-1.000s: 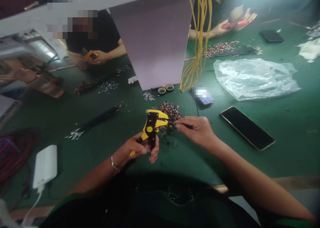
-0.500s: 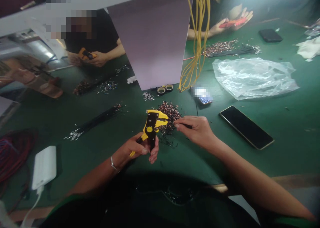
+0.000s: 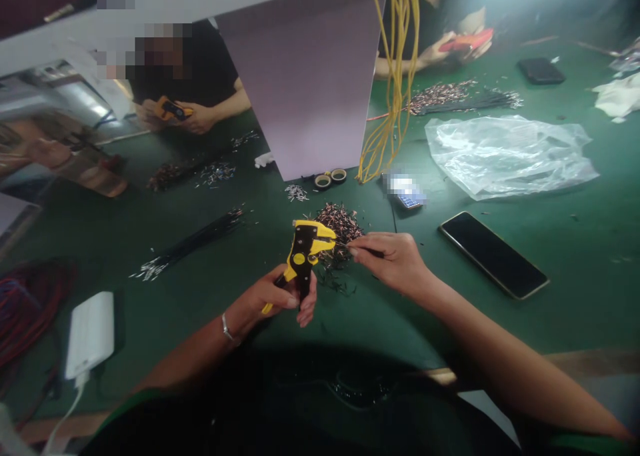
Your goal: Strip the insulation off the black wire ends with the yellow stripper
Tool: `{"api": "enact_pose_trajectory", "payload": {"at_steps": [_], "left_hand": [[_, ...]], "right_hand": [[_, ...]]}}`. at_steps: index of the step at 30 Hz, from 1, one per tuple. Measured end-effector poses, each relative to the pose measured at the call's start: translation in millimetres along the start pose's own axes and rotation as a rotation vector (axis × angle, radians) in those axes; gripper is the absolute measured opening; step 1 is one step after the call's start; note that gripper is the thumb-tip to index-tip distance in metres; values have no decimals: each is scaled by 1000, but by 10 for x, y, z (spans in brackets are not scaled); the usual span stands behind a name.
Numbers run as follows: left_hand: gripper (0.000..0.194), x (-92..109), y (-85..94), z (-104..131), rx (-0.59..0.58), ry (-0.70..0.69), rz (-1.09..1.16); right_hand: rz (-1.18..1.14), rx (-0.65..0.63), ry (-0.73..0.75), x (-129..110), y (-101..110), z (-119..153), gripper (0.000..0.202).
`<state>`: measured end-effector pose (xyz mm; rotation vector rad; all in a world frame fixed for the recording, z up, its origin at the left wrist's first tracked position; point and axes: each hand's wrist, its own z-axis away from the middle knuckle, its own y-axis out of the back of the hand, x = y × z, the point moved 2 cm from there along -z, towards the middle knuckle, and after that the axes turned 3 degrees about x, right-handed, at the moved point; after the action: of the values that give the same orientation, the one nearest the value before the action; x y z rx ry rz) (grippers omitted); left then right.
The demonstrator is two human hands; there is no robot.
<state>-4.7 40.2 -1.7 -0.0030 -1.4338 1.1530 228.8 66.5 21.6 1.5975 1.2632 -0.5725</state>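
My left hand (image 3: 287, 296) is wrapped round the handles of a yellow and black wire stripper (image 3: 302, 256), whose jaws point right. Between thumb and fingertips, my right hand (image 3: 393, 256) pinches a thin black wire (image 3: 373, 251). Its tip lies at the stripper's jaws; whether the jaws grip it I cannot tell. Just behind the tool is a heap of short black and copper-coloured wire scraps (image 3: 343, 223). A bundle of black wires (image 3: 200, 239) with pale ends lies on the table to the left of my left hand.
On the green table (image 3: 400, 336) are a dark phone (image 3: 493, 255), a clear plastic bag (image 3: 510, 156), two tape rolls (image 3: 323, 181) and a white power bank (image 3: 91, 335). Yellow wires (image 3: 395, 76) hang beside an upright panel (image 3: 310, 83). Other people's hands (image 3: 197, 117) hold tools across the table.
My hands, the stripper and the wire stay almost where they were. At the back right, another person's hands have closed more around a red tool.
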Motion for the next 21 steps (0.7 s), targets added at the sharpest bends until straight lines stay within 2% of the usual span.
{"api": "enact_pose_trajectory", "payload": {"at_steps": [10, 16, 21], "left_hand": [[18, -12, -66, 22, 89, -28, -61], [16, -28, -118, 25, 138, -35, -68], [11, -72, -66, 20, 169, -91, -59]], "right_hand": [[24, -7, -70, 36, -1, -9, 21], [29, -98, -156, 59, 7, -37, 23], [7, -145, -182, 71, 11, -54, 24]]}}
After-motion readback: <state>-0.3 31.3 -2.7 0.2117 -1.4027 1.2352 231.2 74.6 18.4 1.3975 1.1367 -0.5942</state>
